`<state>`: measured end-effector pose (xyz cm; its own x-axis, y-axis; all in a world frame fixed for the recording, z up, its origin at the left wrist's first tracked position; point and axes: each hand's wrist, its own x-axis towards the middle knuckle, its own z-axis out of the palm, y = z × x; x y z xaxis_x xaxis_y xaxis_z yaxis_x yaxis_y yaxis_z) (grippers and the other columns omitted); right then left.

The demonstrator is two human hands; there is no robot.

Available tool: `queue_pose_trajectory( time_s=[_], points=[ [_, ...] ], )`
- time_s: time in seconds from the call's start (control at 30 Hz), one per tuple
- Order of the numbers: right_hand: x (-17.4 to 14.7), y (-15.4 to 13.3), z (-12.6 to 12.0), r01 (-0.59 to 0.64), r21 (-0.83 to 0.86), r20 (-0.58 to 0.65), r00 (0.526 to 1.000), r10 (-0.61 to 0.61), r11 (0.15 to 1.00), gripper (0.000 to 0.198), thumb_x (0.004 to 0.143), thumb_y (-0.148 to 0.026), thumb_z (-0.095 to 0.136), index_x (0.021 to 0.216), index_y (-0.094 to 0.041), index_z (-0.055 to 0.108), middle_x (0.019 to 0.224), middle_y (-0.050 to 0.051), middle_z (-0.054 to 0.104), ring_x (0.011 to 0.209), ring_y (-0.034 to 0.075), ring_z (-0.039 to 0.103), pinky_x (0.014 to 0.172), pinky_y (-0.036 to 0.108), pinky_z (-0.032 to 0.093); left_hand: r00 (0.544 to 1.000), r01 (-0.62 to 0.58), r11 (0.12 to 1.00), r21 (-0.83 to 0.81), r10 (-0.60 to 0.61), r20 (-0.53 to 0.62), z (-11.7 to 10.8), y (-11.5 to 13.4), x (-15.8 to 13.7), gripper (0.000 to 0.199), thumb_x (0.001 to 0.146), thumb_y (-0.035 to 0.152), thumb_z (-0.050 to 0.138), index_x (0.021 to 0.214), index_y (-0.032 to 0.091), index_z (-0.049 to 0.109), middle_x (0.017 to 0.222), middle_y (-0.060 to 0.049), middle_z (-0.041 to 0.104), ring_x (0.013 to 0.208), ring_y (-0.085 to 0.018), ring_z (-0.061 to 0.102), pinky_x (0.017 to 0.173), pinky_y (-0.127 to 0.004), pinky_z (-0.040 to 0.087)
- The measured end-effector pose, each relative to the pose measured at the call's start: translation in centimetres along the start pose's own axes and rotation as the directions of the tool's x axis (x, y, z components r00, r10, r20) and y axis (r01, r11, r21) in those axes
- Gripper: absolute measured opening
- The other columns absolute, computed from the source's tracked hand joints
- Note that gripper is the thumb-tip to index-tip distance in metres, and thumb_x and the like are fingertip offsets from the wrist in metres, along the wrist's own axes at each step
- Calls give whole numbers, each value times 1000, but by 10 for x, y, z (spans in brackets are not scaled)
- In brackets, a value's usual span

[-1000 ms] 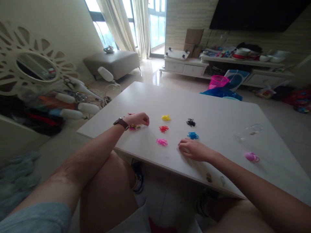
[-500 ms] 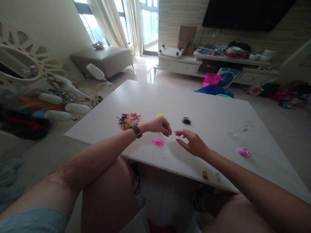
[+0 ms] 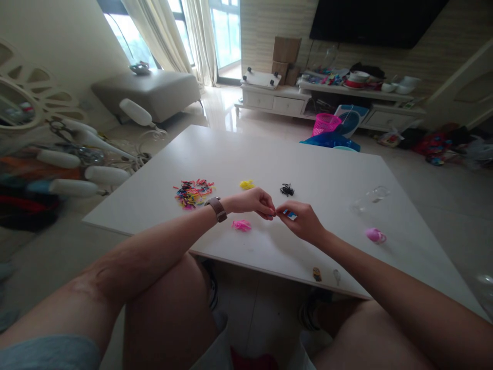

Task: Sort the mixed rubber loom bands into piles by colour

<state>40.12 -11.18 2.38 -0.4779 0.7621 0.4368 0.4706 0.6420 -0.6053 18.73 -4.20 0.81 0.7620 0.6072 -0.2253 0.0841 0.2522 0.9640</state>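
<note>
Above the white table [image 3: 323,169], my left hand [image 3: 259,201], with a brown watch on its wrist, pinches a tiny reddish piece whose kind is too small to tell. My right hand [image 3: 304,221] is closed in a pinch at the same spot, its fingertips meeting the left ones. A small blue and white patch [image 3: 290,214] shows between the right thumb and fingers. Below my left hand lies a pink pile [image 3: 242,225] of small rubber-band-like pieces. Behind are a yellow pile [image 3: 246,184] and a black pile [image 3: 287,190]. A mixed-colour heap [image 3: 192,193] lies to the left.
On the right of the table are a pink egg-shaped object [image 3: 375,235] and a clear container [image 3: 372,199]. Near the front edge lie a yellow-brown figure [image 3: 316,274] and a small clear item [image 3: 336,276]. A lamp with white shades [image 3: 106,175] stands left of the table.
My right hand has moved in to the left hand, and its spread fingers have closed into a pinch. The view has shifted slightly to the right.
</note>
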Motion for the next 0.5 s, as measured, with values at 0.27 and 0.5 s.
queue_pose_trajectory(
  time_s=[0.27, 0.5],
  points=[
    [0, 4, -2, -48, -42, 5, 999, 48, 998, 14, 89, -18, 60, 85, -21, 73, 79, 3, 74, 70, 15, 66, 67, 27, 54, 999, 4, 999, 50, -2, -41, -2, 1, -5, 37, 61, 35, 93, 81, 10, 74, 77, -11, 77, 73, -19, 76, 77, -32, 63],
    [7, 38, -24, -297, -99, -73, 954, 290, 950, 12, 85, -25, 62, 88, -20, 72, 78, 4, 75, 72, 18, 70, 70, 31, 57, 989, 25, 986, 163, -1, -145, -9, 12, -14, 28, 63, 28, 91, 76, 11, 73, 73, -9, 76, 72, -19, 75, 71, -29, 62]
  ],
)
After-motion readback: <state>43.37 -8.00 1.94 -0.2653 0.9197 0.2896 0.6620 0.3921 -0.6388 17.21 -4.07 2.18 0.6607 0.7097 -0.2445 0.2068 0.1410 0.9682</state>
